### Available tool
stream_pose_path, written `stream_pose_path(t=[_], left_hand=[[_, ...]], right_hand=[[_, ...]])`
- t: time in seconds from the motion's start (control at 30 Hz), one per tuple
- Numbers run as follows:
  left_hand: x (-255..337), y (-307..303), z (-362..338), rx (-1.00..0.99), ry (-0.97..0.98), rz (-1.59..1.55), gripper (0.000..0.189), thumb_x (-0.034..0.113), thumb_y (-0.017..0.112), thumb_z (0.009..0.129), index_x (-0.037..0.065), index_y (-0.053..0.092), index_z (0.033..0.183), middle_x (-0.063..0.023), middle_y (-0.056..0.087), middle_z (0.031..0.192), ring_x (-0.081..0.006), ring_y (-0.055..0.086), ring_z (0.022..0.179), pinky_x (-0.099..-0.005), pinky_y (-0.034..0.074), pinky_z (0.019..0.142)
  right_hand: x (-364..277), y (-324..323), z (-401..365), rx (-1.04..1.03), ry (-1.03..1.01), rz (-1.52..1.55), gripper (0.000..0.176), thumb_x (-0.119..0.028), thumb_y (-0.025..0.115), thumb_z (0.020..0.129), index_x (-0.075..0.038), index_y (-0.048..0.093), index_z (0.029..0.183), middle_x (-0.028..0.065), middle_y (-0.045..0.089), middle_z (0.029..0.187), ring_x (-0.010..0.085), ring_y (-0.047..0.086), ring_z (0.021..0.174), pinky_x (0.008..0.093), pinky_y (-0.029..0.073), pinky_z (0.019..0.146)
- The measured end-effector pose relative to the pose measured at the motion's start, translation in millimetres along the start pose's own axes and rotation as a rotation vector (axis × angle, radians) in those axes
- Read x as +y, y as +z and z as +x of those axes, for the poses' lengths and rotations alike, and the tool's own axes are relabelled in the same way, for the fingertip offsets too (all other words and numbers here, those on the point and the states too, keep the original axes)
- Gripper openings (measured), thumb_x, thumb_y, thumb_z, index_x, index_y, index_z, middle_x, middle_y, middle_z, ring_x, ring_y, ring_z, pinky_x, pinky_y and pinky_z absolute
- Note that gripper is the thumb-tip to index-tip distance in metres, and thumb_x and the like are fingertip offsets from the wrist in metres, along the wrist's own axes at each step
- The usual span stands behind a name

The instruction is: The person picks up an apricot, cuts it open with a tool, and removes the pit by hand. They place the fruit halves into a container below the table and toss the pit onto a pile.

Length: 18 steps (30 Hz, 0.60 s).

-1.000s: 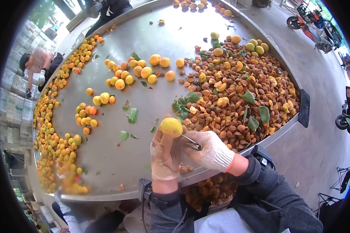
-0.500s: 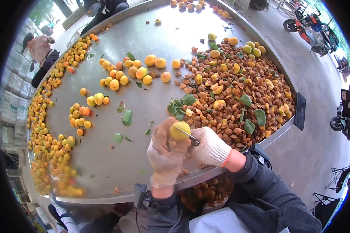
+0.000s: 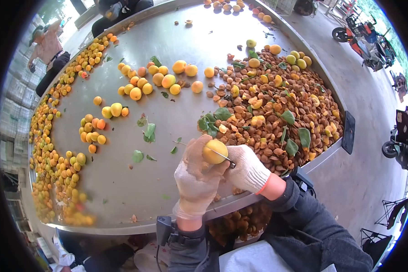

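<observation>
A yellow apricot (image 3: 215,151) is held in the gloved fingers of my left hand (image 3: 196,177), above the table's near edge. My right hand (image 3: 248,168), in a white knitted glove, is closed on a small knife (image 3: 231,163). Its thin blade lies across the apricot. The two hands are close together, and the palm side of my right hand is hidden. Just beyond them is a heap of brown pits (image 3: 267,131) mixed with yellow pieces and green leaves.
Whole apricots line the left side of the metal table (image 3: 122,190), with small groups (image 3: 136,86) nearer the middle. Two people are beyond the far left edge. Halved apricots (image 3: 245,222) fill a container below the near edge. Motorbikes (image 3: 371,43) stand at the right.
The apricot has turned in my left hand and shows a more orange side, with the blade still across it. A person at the far left has raised an arm.
</observation>
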<state>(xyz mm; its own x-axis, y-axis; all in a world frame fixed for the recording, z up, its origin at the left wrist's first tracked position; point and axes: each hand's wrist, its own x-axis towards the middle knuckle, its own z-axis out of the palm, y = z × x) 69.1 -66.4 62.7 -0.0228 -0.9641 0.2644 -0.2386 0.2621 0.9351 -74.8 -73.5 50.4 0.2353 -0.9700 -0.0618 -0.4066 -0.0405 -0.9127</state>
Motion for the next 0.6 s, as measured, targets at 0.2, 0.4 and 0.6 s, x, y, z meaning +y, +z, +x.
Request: stream_pose_path(t=[0.2, 0.4, 0.6], left_hand=[[-13, 6, -1, -0.036, -0.151, -0.512, 0.062, 0.008, 0.081, 0.075, 0.000, 0.052, 0.129, -0.0091, 0.062, 0.115, -0.0158, 0.060, 0.098, -0.0272, 0.051, 0.082], [-4, 5, -7, -0.012, -0.437, -0.754, 0.065, 0.005, 0.080, 0.076, -0.002, 0.048, 0.131, -0.0124, 0.060, 0.120, -0.0170, 0.060, 0.101, -0.0279, 0.051, 0.086], [11, 2, -4, 0.019, -0.078, -0.049, 0.056, 0.010, 0.081, 0.074, 0.000, 0.055, 0.123, -0.0098, 0.063, 0.111, -0.0180, 0.060, 0.101, -0.0299, 0.049, 0.090]], right_hand=[[1, 2, 0, 0.080, -0.064, 0.088, 0.030, -0.004, 0.065, 0.072, -0.006, 0.067, 0.102, 0.0158, 0.067, 0.078, 0.0298, 0.068, 0.070, 0.0370, 0.054, 0.063], [-10, -1, -4, 0.041, -0.034, -0.167, 0.037, -0.002, 0.070, 0.067, -0.007, 0.065, 0.104, 0.0145, 0.067, 0.088, 0.0351, 0.066, 0.084, 0.0376, 0.053, 0.071], [-7, -3, 0, 0.002, -0.037, -0.178, 0.028, -0.006, 0.065, 0.070, -0.010, 0.067, 0.097, 0.0160, 0.065, 0.077, 0.0375, 0.064, 0.072, 0.0419, 0.051, 0.064]])
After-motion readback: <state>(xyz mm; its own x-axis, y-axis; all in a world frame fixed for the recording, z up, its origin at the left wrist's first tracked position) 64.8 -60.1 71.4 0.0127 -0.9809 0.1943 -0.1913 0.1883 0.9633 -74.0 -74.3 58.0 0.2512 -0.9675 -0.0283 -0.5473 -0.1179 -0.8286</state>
